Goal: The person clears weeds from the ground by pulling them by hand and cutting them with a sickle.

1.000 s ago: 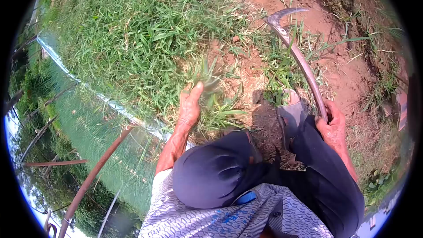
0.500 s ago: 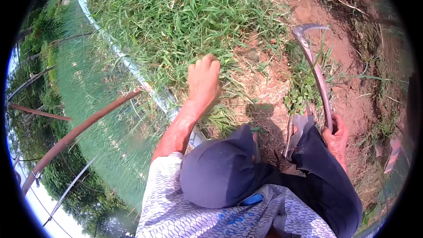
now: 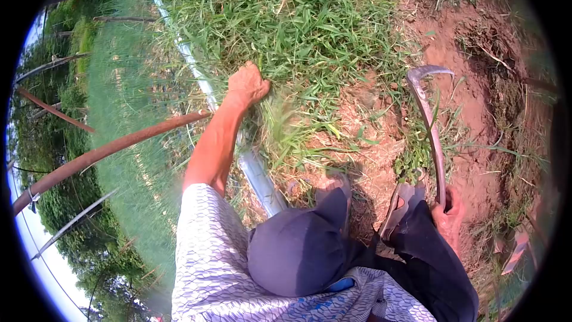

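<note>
My left hand (image 3: 247, 85) is closed at the left edge of the green grass (image 3: 298, 30), its fingers wrapped round some blades. Loose cut grass (image 3: 286, 134) lies just below it, partly blurred. My right hand (image 3: 448, 217) is closed round the lower end of a sickle (image 3: 434, 125), beside my right knee. The sickle stands up from the hand, its curved blade at the top pointing right over the reddish soil.
A rusty curved pipe (image 3: 119, 142) comes in from the left, by green netting (image 3: 125, 83). A pale blue plastic strip (image 3: 193, 62) runs along the grass edge. Bare reddish soil (image 3: 471, 149) slopes on the right. My shoe (image 3: 400, 200) is near the weeds.
My left hand has moved from the loose grass below up and left to the grass edge. The view has shifted, and my right hand still holds the sickle.
</note>
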Tool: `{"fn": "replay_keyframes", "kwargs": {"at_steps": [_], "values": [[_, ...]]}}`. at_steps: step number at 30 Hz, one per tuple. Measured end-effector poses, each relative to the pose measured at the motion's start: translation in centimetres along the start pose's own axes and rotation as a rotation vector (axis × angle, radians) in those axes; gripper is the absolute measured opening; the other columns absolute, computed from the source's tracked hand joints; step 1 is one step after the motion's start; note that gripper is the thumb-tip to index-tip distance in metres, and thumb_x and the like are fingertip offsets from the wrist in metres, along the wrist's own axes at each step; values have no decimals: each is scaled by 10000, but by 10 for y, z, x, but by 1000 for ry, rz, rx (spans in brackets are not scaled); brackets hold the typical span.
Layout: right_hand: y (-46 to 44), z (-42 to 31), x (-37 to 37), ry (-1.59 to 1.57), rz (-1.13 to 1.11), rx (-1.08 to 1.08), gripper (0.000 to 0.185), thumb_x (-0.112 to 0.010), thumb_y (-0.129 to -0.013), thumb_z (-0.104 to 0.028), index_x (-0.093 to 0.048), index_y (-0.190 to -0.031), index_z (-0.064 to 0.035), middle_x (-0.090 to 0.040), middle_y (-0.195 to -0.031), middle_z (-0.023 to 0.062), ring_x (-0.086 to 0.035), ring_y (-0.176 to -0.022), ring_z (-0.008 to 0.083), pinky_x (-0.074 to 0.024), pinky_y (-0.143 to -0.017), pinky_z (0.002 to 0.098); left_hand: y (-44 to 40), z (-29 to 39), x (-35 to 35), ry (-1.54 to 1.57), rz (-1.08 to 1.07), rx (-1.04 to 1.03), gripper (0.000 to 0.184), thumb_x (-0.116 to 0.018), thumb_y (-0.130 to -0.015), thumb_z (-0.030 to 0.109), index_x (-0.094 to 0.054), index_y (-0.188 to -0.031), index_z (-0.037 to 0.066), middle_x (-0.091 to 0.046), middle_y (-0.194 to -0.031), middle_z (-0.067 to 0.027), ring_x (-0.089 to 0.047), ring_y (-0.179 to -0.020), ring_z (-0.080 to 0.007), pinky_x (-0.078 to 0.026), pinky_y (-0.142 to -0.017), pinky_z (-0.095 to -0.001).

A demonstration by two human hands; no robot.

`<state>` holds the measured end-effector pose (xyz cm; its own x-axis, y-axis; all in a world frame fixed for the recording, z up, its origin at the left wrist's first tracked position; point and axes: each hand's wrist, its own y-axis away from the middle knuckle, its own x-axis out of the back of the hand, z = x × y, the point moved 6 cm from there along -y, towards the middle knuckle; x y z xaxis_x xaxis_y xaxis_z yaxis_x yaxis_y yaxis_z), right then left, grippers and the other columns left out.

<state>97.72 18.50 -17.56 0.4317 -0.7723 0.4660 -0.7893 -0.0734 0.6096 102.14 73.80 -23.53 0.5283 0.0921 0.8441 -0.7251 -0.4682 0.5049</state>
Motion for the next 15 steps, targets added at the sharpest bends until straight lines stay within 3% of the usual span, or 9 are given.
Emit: {"fn": "replay_keyframes", "kwargs": {"at_steps": [1, 2, 5, 6, 9, 10, 11, 13, 15], "values": [[0, 0, 1, 26, 11, 0, 361, -565, -725, -39, -556, -1083, 5, -562, -790, 45, -528, -720, 128, -448, -691, 259, -3, 6, -3, -117, -95, -68, 498, -556, -794, 392, -603, -1049, -33, -644, -1028, -203, -636, -943, -352, -513, -843, -417], [1, 0, 2, 32, 8, 11, 361, -565, -725, -39, -556, -1083, 5, -562, -790, 45, -528, -720, 128, -448, -691, 259, -15, 0, -14, -93, 32, -205, 397, -538, -796, 364, -640, -821, -19, -662, -921, -215, -644, -893, -351, -518, -805, -407], [2, 6, 3, 14, -4, 30, 372, -565, -717, -36, -555, -1087, 4, -576, -789, 49, -544, -716, 136, -454, -685, 266, -38, -26, -43, 102, 35, -235, 367, -527, -793, 314, -640, -845, -31, -653, -942, -238, -628, -898, -385, -507, -782, -422], [2, 11, 4, 23, 7, 19, 377, -566, -719, -37, -551, -1093, 9, -579, -797, 54, -550, -724, 135, -454, -685, 267, -37, -27, -40, 323, -22, -82, 372, -538, -768, 304, -632, -847, -47, -648, -914, -254, -617, -883, -404, -489, -776, -438], [2, 26, 3, 24, 15, 12, 395, -568, -718, -38, -543, -1107, 23, -582, -811, 67, -559, -737, 137, -455, -686, 271, 2, -14, -42, 582, -22, 20, 371, -561, -748, 319, -628, -837, -35, -641, -864, -249, -610, -838, -399, -476, -763, -445], [0, 28, 5, 21, 30, 21, 407, -570, -716, -37, -539, -1117, 31, -582, -818, 73, -561, -741, 138, -456, -687, 274, 18, 6, -27, 376, 100, -251, 358, -579, -732, 320, -618, -834, -21, -626, -822, -237, -597, -789, -380, -469, -743, -432], [0, 29, 6, 31, 26, 27, 407, -570, -716, -37, -539, -1117, 31, -582, -818, 73, -561, -741, 138, -456, -687, 274, 28, 2, -29, 731, 25, 21, 330, -579, -729, 296, -612, -844, -12, -620, -801, -213, -591, -761, -348, -465, -723, -418], [0, 33, 7, -9, 1, -48, 428, -574, -716, -34, -540, -1138, 29, -596, -850, 86, -570, -768, 143, -468, -713, 282, 38, 12, -25, 818, 82, -43, 324, -576, -722, 272, -608, -849, -24, -613, -753, -204, -596, -734, -335, -464, -705, -416], [0, 37, 9, 45, -35, -84, 435, -578, -716, -32, -544, -1147, 15, -601, -859, 83, -574, -779, 145, -471, -723, 283, 74, 43, -40, 874, -266, -37, 314, -590, -723, 240, -600, -889, -25, -616, -774, -188, -574, -727, -314, -448, -687, -402]]}}
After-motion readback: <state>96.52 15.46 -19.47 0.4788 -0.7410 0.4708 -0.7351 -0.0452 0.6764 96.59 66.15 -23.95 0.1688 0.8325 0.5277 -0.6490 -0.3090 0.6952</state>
